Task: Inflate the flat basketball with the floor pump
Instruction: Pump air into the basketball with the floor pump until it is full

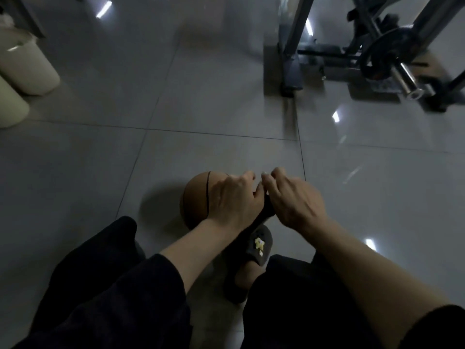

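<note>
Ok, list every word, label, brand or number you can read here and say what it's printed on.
None can be read.
basketball: only black seams show, no lettering in view.
slipper: a pale yellow patch, a shape, not readable as text.
weight plate: dark and blurred, any markings unreadable.
pale bins: no label visible.

The floor (pixel 201 96) is glossy grey tile with thin dark grout lines, and it mirrors several small bright patches of light. At the far right stands a grey metal weight machine (pixel 297 46) on angled legs, with a black weight plate (pixel 385 59) slid onto a chrome bar (pixel 406 79) whose end points toward the viewer. At the left edge two cream-coloured cylindrical containers (pixel 27 66) sit close together, and near the bottom centre a dark slipper (pixel 256 250) bears a small yellow decoration.
</note>
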